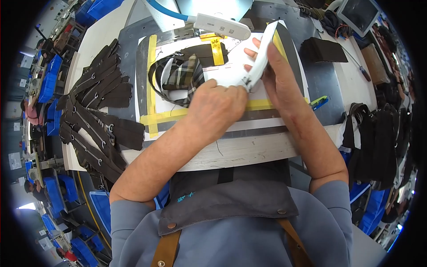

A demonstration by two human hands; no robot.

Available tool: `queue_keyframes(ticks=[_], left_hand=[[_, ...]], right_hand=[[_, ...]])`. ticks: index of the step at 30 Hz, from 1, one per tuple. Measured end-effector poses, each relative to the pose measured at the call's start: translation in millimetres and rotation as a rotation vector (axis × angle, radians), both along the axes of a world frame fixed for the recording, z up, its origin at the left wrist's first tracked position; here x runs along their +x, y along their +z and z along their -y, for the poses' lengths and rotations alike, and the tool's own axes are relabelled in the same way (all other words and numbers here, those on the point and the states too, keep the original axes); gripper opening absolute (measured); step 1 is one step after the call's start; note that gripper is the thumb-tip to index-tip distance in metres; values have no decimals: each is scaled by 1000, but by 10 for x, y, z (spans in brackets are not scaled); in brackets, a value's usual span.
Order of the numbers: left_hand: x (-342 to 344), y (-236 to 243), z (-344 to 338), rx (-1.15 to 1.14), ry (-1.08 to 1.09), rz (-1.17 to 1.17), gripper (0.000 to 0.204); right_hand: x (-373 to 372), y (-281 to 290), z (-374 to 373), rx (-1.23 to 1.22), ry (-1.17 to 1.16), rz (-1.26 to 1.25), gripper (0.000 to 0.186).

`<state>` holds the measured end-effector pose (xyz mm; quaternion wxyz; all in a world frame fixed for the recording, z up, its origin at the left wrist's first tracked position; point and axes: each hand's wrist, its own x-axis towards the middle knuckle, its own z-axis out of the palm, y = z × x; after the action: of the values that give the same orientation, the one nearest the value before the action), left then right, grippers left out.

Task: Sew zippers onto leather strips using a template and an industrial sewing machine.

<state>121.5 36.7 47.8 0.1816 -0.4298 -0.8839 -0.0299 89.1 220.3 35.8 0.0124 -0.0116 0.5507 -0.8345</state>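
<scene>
Nearest to the person, the front edge of the worktable (231, 155) is bare and white, and both forearms come over it toward the middle. The left hand (216, 108) is closed into a loose fist and it pinches the lower end of a white strip (260, 58), near its corner. The right hand (271, 66) holds the same strip higher up; its fingers are curled around the edge, so it is also holding and not spread wide. The strip's long axis runs slanted, from the left hand's knuckles up and to the right, away from the body, and the right hand is nearer to its far end. Just left of the left hand, touching the template, lies a plaid strap piece (180, 75) inside a frame of yellow tape (153, 80). Farther left, a heap of dark brown straps with metal rings (93, 111) is spread on the table. Behind the strip stands a white machine head (222, 24), and at the far right lies a dark fabric stack (322, 50).
</scene>
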Motion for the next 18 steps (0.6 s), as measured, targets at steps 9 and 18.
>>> queue_keyframes(ticks=[9,18], left_hand=[[-660,195,-169,182,279,516,28],[-948,61,122,-48,355,353,19]], right_hand=[[-448,-247,-540,1057,-31,-404,43],[-700,-218,-357,1433,115,-741,55]])
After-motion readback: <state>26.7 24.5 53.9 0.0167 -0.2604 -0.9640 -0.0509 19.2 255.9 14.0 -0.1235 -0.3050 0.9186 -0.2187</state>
